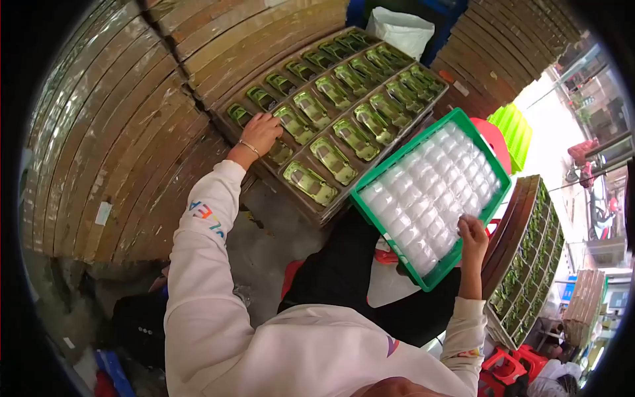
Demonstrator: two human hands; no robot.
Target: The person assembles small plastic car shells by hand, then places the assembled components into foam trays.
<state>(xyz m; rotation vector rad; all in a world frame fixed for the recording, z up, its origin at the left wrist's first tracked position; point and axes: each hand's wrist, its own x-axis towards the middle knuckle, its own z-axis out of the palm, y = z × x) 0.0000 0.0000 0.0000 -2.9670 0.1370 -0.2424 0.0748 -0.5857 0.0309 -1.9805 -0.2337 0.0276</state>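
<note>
My left hand [262, 135] reaches over the near left part of a shallow wooden tray [322, 217]. Its fingers are curled down among shiny green toy car bodies [308, 183], and whatever lies under the fingertips is hidden. The car bodies lie in rows between dividers; several along the far left side show dark windows. My right hand [473, 235] is above the right side of a green plastic tray [428, 281]. Its fingers are closed in a pinch, hiding anything held. That tray, tilted across my lap, carries rows of clear, whitish plastic domes [433, 185].
Tall stacks of wooden trays [112, 126] rise at the left and back. A white sack [401, 30] stands behind the car tray. To the right are a bright green crate [512, 135], another stack topped with a tray of green parts [529, 271], and red stools [512, 364].
</note>
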